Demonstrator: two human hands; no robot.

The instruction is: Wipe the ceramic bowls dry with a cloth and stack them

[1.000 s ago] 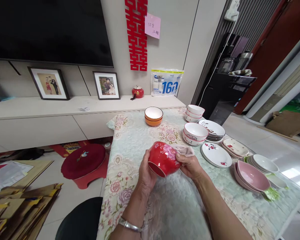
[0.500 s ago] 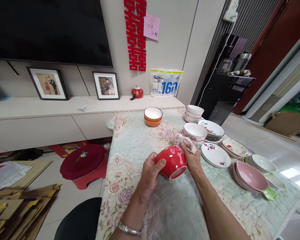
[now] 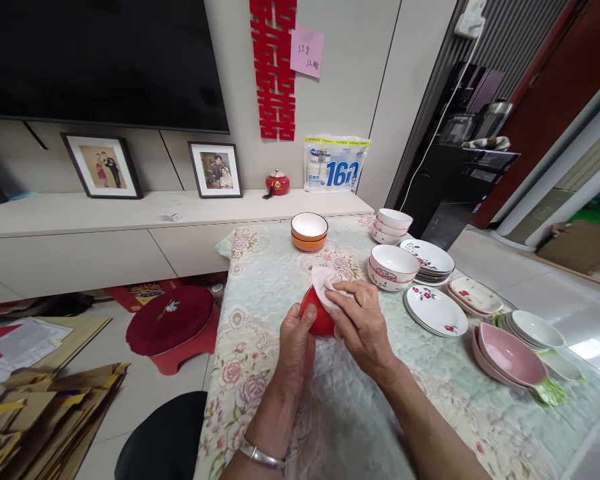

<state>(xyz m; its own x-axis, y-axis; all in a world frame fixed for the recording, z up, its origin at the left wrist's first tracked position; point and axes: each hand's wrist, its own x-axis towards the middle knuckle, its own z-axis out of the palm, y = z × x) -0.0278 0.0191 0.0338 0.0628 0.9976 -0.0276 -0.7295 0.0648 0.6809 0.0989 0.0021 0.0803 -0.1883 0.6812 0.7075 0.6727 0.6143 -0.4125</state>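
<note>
My left hand (image 3: pixel 296 337) grips the left side of a red bowl (image 3: pixel 319 319) above the table, thumb on its surface. Against the bowl's upper right my right hand (image 3: pixel 361 323) presses a pale pink cloth (image 3: pixel 326 283), its fingers closed on it and hiding much of the bowl. Behind them stand two stacked orange bowls (image 3: pixel 309 233) with white insides. To the right are white bowls with red rims (image 3: pixel 394 265), a taller white stack (image 3: pixel 393 225) and flowered plates (image 3: pixel 436 310).
Pink leaf-shaped bowls (image 3: pixel 511 353), rectangular dishes (image 3: pixel 475 295) and small white bowls (image 3: pixel 536 328) sit at the table's right. A red stool (image 3: pixel 170 320) and a black seat (image 3: pixel 163 437) stand left of the flowered tablecloth (image 3: pixel 245 373). A white cabinet (image 3: pixel 100 217) runs behind.
The red bowl has been turned and moved slightly left, with less of its outside showing. My right hand has come over it with the cloth, from the bowl's right edge.
</note>
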